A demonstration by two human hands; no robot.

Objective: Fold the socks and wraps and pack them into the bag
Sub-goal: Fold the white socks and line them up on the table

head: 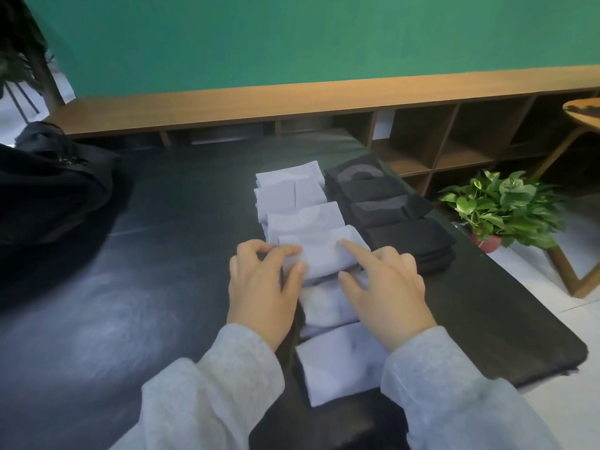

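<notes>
A row of folded white socks runs down the middle of the dark table (130,287). My left hand (263,280) pinches the left edge of one folded white sock (324,254) between thumb and fingers. My right hand (386,284) lies on the same sock's right side, index finger stretched out on top and thumb tucked under its near edge. More folded white socks (292,190) lie beyond it, and two others (337,362) lie nearer to me. Folded black socks (389,203) form a second row to the right. The black bag (52,183) sits at the table's far left.
A long wooden shelf unit (438,147) runs along the green wall behind the table. A potted green plant (503,209) stands on the floor to the right, beside a wooden stool (581,125). The table's right edge is close to the black socks.
</notes>
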